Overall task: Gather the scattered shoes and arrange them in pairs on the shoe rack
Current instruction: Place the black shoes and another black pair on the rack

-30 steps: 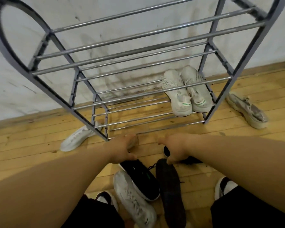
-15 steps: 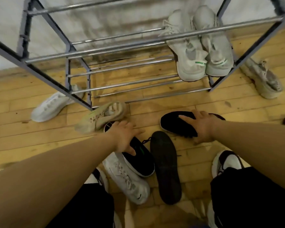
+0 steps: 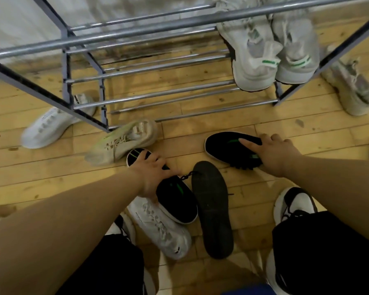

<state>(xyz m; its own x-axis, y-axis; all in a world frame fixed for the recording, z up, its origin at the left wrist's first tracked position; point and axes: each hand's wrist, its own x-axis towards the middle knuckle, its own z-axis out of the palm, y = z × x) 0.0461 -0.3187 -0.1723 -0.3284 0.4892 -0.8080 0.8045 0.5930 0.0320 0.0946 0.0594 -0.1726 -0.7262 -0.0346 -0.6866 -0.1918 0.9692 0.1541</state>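
Note:
Two black slip-on shoes with green marks lie on the wooden floor in front of the metal shoe rack (image 3: 136, 31). My left hand (image 3: 152, 174) grips the left black shoe (image 3: 177, 201) across its middle, thumb down its near side. That shoe lies partly on a white sneaker (image 3: 160, 227). My right hand (image 3: 274, 154) holds the heel end of the right black shoe (image 3: 222, 145), with the index finger stretched along its top. A pair of white sneakers with green stripes (image 3: 254, 60) sits on the rack's lower right.
A beige sneaker (image 3: 121, 141) lies by the rack's front left leg, and a white sneaker (image 3: 51, 124) lies left of the rack. Another beige sneaker (image 3: 353, 88) lies right of the rack. A black insole (image 3: 212, 209) lies between my knees. My own feet wear black-and-white shoes (image 3: 294, 204).
The view has tilted down and closer to the floor. Both hands have dropped from the rack's front bar onto the two black shoes, and their fingers have closed on them.

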